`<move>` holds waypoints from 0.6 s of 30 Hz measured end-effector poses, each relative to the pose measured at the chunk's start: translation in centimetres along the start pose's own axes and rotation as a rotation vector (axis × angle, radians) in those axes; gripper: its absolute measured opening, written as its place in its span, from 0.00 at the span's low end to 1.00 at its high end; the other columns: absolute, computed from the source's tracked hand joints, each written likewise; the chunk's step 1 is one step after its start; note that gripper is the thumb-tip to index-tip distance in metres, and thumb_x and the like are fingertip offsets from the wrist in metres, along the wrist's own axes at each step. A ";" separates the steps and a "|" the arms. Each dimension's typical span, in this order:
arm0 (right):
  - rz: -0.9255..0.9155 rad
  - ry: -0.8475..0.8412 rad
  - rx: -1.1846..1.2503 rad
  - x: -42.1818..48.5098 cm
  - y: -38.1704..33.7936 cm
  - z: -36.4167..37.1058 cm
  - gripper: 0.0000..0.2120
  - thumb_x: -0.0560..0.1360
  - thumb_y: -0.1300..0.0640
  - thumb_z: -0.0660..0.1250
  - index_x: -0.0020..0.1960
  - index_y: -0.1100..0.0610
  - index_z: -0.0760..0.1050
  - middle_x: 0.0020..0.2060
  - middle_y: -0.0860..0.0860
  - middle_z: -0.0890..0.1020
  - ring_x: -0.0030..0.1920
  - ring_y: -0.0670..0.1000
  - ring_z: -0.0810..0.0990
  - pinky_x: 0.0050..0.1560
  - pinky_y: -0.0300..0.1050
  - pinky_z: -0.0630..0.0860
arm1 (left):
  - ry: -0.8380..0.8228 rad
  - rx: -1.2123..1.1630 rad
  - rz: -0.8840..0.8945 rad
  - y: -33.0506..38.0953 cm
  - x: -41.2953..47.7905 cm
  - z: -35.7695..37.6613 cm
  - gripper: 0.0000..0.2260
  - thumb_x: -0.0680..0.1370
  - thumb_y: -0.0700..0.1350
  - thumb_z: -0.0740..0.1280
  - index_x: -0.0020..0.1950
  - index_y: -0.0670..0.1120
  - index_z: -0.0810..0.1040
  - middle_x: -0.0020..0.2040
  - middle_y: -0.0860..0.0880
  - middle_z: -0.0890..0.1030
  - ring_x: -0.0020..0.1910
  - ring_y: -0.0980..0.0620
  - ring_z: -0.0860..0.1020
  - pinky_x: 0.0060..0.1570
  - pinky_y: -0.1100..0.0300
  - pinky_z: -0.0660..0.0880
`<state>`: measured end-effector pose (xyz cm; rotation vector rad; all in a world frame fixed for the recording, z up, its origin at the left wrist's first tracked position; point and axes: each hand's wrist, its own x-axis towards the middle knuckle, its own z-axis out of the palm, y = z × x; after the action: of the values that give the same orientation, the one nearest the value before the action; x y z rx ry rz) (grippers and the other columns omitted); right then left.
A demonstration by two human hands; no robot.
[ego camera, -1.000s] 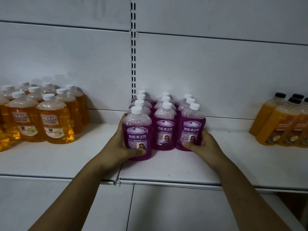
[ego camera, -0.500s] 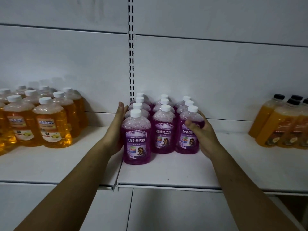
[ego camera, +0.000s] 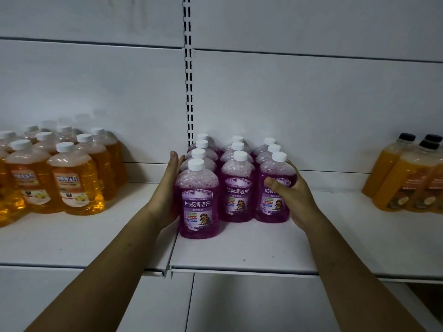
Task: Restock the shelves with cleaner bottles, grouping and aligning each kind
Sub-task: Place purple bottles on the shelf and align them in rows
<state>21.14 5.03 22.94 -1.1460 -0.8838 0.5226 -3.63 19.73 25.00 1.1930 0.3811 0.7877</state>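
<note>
Since a second ago my left hand [ego camera: 167,190] has let go of the low grip it had, thumb across the label, and now lies flat along the 9 o'clock side of the purple bottles [ego camera: 237,185], fingers straight and pointing toward 12 o'clock, the palm pressed against the front-left bottle [ego camera: 198,202]. My right hand [ego camera: 296,197] has climbed from the base to the shoulder of the front-right bottle [ego camera: 273,207]. Its thumb lies across the front above the label and its fingers curl round the 3 o'clock side, so it holds that bottle.

The purple bottles stand upright with white caps in three columns on the white shelf [ego camera: 239,248], running back toward 12 o'clock to the rear panel, just right of the slotted upright [ego camera: 189,92]. The left column has four bottles, the middle and right columns three each. The front-left bottle stands nearer 6 o'clock than the other two front bottles, so the front row is not level.

Well apart at 9 o'clock is a cluster of yellow bottles [ego camera: 72,183] with white caps. Well apart at 3 o'clock, at the edge of the view, stand orange bottles [ego camera: 407,183] with black caps.
</note>
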 end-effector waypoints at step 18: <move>-0.001 0.006 -0.267 -1.6 1.0 -1.0 0.46 0.56 0.55 0.89 0.70 0.52 0.75 0.58 0.51 0.87 0.57 0.55 0.87 0.60 0.61 0.83 | -0.073 0.334 0.112 -1.3 -5.0 -0.4 0.58 0.69 0.27 0.79 0.83 0.66 0.52 0.73 0.55 0.78 0.68 0.48 0.80 0.67 0.38 0.77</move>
<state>21.12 3.60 21.32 -1.3884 -0.9693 0.4078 -6.84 16.23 22.99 1.5625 0.3981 0.7944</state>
